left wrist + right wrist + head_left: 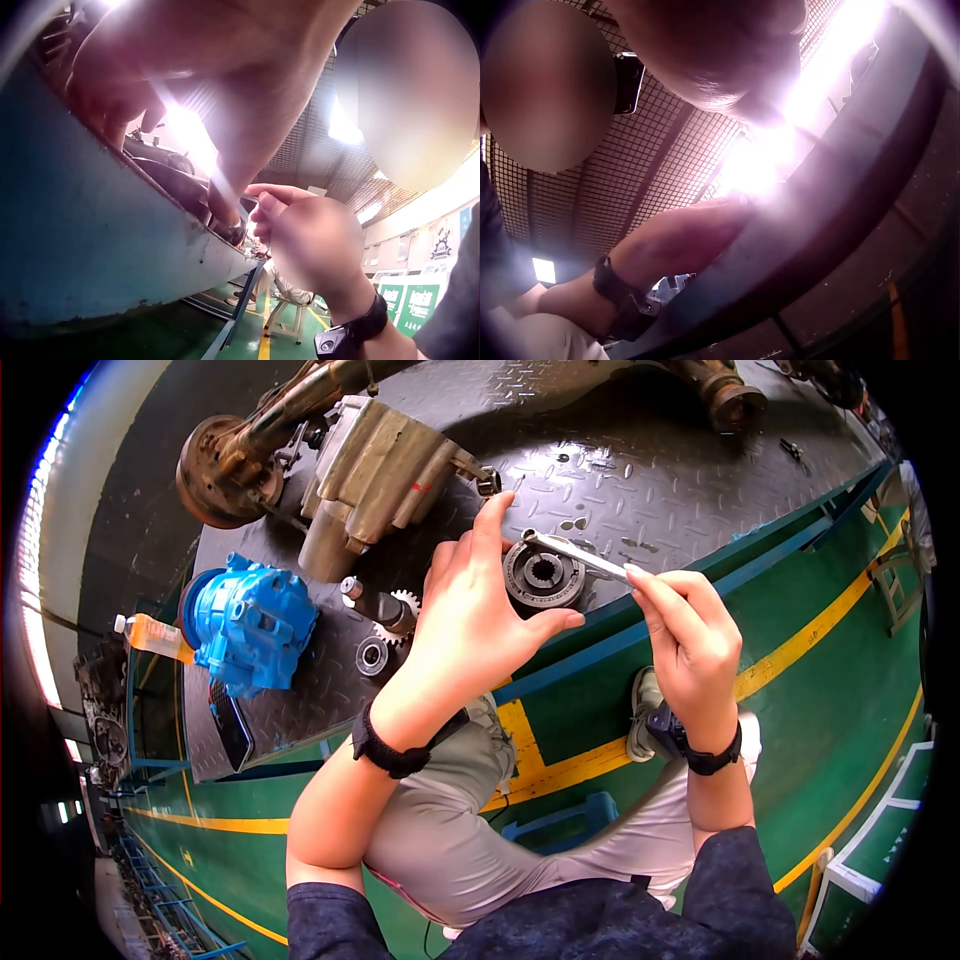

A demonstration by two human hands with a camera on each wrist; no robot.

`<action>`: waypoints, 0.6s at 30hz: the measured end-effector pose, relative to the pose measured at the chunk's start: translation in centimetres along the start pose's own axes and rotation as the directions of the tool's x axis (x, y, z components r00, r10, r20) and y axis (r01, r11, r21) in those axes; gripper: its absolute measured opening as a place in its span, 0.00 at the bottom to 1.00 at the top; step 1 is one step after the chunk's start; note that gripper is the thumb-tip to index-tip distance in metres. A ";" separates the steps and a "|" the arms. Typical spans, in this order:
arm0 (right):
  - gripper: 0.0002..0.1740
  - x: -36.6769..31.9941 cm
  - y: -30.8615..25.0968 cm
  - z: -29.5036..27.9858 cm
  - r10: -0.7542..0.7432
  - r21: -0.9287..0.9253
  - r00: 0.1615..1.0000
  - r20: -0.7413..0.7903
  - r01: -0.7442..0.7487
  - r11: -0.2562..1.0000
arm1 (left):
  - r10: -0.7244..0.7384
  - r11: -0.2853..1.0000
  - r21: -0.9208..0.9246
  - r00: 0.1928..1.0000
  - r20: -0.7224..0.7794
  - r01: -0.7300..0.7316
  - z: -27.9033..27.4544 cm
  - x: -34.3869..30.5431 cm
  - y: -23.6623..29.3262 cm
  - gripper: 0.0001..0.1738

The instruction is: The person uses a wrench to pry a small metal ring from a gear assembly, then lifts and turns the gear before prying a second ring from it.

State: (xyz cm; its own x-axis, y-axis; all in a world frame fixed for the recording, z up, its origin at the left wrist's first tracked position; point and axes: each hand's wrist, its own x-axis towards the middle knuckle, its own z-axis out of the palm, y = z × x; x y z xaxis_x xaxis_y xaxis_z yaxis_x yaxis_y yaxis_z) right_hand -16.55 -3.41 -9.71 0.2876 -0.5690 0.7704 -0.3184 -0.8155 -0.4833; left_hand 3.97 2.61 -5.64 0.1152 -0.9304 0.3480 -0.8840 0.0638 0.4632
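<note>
In the head view my right hand (690,635) pinches a slim silver wrench (590,558) between thumb and fingers. The wrench's round end lies over the upper edge of a round gear hub (545,588) with a splined centre hole, which lies flat on the metal table. My left hand (475,600) is spread at the hub's left side, index finger pointing up past it and thumb stretched out near its lower edge. The left wrist view shows the left hand (202,82) at the table edge, with the right hand (311,232) close by. Glare hides the right fingertips in the right wrist view.
Left of the left hand are a geared shaft (385,610) and a small bearing (372,656). Farther left stand a blue-painted housing (255,622), an orange bottle (160,638) and a phone (230,725). A large grey gearbox case (385,480) is behind. The table's blue edge (610,645) runs in front.
</note>
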 end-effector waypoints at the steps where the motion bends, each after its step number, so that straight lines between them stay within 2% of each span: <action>1: 0.15 0.0 0.1 0.2 0.000 0.005 1.000 -0.006 0.000 1.000 | -0.001 1.000 -0.001 1.000 -0.007 0.001 0.0 0.0 0.0 0.61; 12: 0.14 0.5 0.7 0.7 -0.003 0.054 1.000 -0.015 0.004 0.999 | -0.041 0.999 -0.005 0.999 -0.036 0.041 0.1 0.1 0.3 0.59; 18: 0.15 0.2 1.0 -0.1 0.041 0.063 0.999 0.019 -0.042 0.997 | -0.033 0.999 0.009 0.999 -0.027 0.033 0.2 0.1 0.1 0.59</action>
State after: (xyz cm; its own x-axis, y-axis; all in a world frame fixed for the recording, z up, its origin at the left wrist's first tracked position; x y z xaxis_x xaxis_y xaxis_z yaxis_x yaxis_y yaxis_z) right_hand -16.91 -4.32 -9.97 0.2910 -0.6039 0.7420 -0.2729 -0.7958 -0.5406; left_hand 3.77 2.48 -5.72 0.1561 -0.9221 0.3541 -0.8835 0.0299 0.4674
